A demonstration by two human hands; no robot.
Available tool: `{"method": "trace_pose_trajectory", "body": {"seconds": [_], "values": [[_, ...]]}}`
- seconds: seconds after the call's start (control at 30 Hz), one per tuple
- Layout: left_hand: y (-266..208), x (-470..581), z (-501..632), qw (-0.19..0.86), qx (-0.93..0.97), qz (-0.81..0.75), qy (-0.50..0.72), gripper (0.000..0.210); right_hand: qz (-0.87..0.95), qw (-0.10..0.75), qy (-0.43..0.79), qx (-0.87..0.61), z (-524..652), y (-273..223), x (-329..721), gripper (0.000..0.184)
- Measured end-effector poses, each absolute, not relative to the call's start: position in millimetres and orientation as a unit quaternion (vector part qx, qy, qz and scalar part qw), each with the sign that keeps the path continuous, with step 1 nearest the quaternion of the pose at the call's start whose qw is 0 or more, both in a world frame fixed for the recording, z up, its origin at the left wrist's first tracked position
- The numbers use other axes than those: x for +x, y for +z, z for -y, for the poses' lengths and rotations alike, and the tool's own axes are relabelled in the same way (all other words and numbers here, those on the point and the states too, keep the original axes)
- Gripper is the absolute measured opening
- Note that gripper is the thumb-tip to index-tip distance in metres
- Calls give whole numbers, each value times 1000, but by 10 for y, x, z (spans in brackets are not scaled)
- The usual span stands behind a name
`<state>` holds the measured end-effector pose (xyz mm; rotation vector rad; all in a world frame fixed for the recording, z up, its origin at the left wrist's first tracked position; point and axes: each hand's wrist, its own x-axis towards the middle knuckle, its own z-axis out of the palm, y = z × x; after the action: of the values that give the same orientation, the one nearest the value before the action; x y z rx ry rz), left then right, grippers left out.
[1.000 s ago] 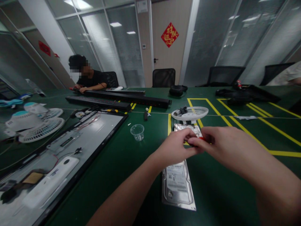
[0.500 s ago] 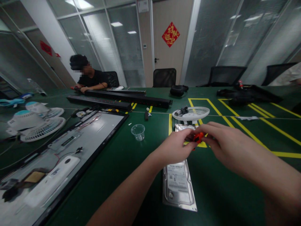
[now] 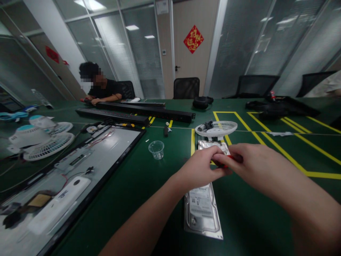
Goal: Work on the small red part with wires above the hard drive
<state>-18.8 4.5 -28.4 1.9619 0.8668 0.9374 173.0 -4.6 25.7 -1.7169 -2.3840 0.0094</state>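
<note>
Both hands meet over the table in front of me. My left hand [image 3: 203, 164] is closed round one side of a small red and black object [image 3: 231, 158], mostly hidden by the fingers, so its kind cannot be made out. My right hand [image 3: 247, 158] grips it from the other side, fingers curled and thumb reaching to the left hand. Below my left hand lies a silver hard drive cover [image 3: 202, 209] with a white label. Just beyond my hands is another shiny metal hard drive part [image 3: 209, 144], partly covered by them.
Left of my hands stands a clear plastic cup [image 3: 156, 149]. A large flat panel [image 3: 117, 142] with a white numbered device [image 3: 62, 202] fills the left side. White fan grilles [image 3: 216, 128] and long black bars [image 3: 149, 111] lie farther back. A person [image 3: 102, 87] sits across the table.
My right hand has turned and closed in against my left hand. More of the red and black object is covered now. The things on the table stay put.
</note>
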Motion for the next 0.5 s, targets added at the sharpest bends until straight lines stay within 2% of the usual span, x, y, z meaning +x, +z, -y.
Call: {"method": "trace_pose_trajectory", "body": {"seconds": [0.07, 0.17, 0.27, 0.3, 0.4, 0.5], "values": [[-268, -190, -42, 377, 777, -350, 364, 17, 805, 96, 0, -585, 59, 254, 1751, 51], [-254, -191, -49, 390, 770, -352, 363, 9, 816, 132, 2, -563, 78, 242, 1813, 39], [-280, -188, -67, 424, 752, -344, 370, 20, 847, 192, 21, -496, 86, 240, 1861, 18], [-294, -187, -73, 429, 748, -345, 370, 23, 857, 201, 25, -474, 84, 245, 1867, 17], [-323, -184, -76, 439, 741, -354, 365, 25, 875, 195, 27, -443, 64, 271, 1857, 30], [-318, -181, -65, 438, 745, -350, 362, 25, 863, 183, 19, -471, 43, 294, 1829, 32]]}}
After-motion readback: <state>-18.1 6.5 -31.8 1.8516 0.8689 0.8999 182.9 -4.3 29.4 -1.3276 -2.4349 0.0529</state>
